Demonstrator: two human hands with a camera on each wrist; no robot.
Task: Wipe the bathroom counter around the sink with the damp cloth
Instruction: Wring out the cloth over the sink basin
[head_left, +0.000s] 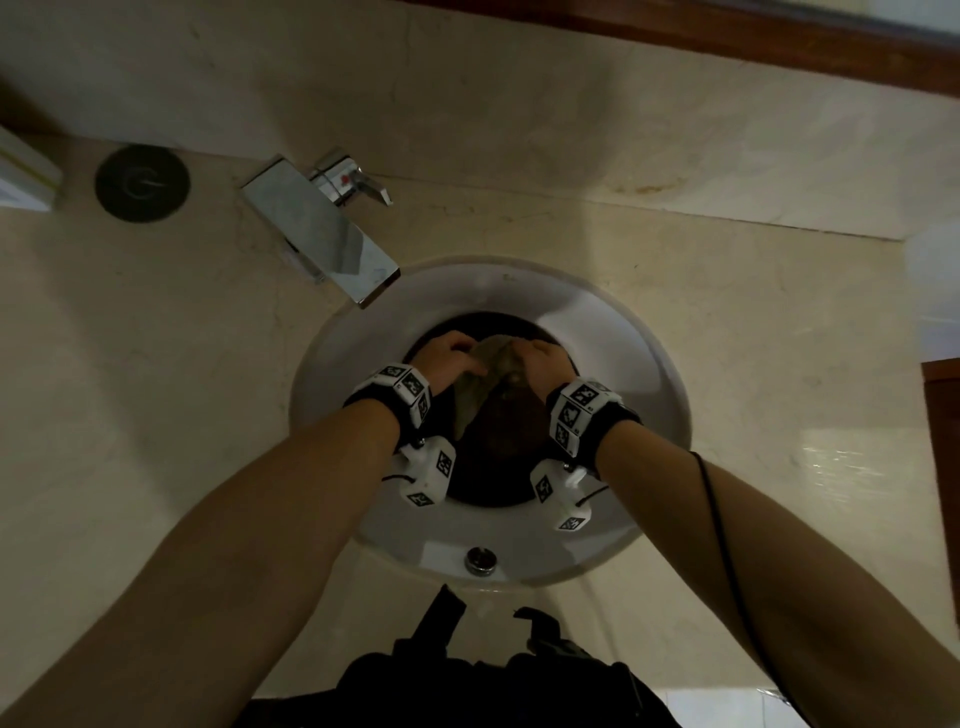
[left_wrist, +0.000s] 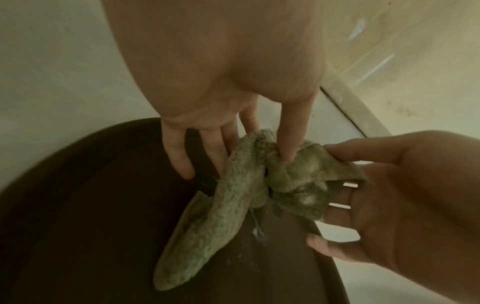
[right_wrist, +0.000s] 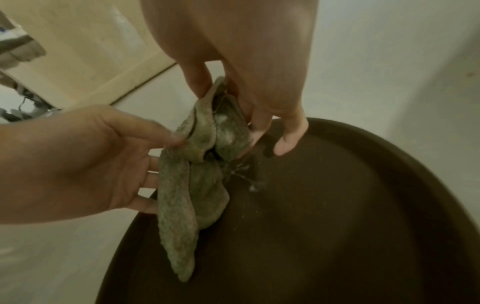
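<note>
A wet green cloth (head_left: 493, 364) hangs bunched over the dark bottom of the round white sink (head_left: 649, 415). My left hand (head_left: 457, 353) grips its left part and my right hand (head_left: 535, 356) grips its right part. In the left wrist view my left hand (left_wrist: 259, 148) pinches the cloth (left_wrist: 233, 205) with the thumb pressed into a fold, while the other hand holds the far end. In the right wrist view my right hand (right_wrist: 228, 111) pinches the top of the cloth (right_wrist: 182, 205). Water drips (right_wrist: 252, 185) from the cloth into the bowl.
Beige marble counter (head_left: 156, 364) surrounds the sink. A chrome faucet (head_left: 322, 234) reaches over the rim at the back left. A dark round disc (head_left: 143, 183) and a white box (head_left: 26, 176) sit far left. A metal knob (head_left: 480, 560) is on the near rim.
</note>
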